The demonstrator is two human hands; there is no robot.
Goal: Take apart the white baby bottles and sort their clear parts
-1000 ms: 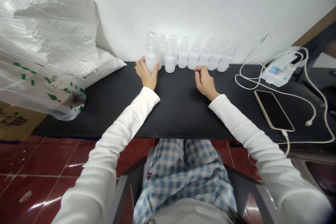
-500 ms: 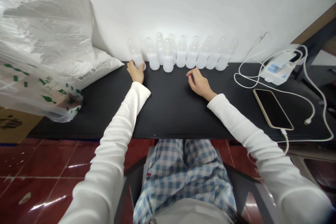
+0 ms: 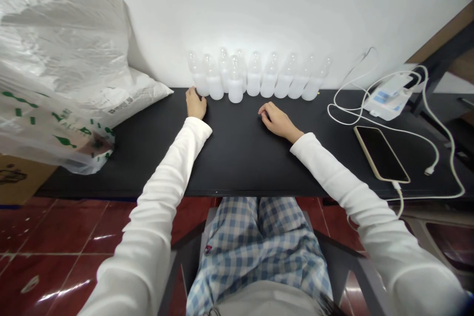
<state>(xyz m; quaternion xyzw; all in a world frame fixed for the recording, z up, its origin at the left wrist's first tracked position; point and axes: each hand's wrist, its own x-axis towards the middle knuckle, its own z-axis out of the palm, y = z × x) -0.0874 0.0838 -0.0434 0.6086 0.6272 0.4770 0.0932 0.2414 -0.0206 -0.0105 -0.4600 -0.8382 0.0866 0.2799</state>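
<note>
Several clear-topped, white-bottomed plastic bottles (image 3: 235, 90) stand upright in a row against the wall. One of them stands in front of the rest. My left hand (image 3: 196, 105) lies at the base of the leftmost bottle (image 3: 200, 82), thumb apart from the fingers and nothing visibly gripped; some fingertips are hidden. That bottle is close to its neighbour. Loosely curled, my right hand (image 3: 278, 121) rests on the black table (image 3: 237, 158) in front of the row, touching no bottle and holding nothing, its thumb apart from the fingers.
Large white plastic bags (image 3: 66, 49) bulge over the left side, above a cardboard box (image 3: 22, 177). At the right lie a phone (image 3: 382, 154), white cables (image 3: 414, 134) and a power strip (image 3: 388, 96). A white wall (image 3: 237, 5) bounds the back.
The leftmost bottle has shifted right, close to its neighbour, and my left hand has come off its side. My right hand has moved slightly left and nearer to me.
</note>
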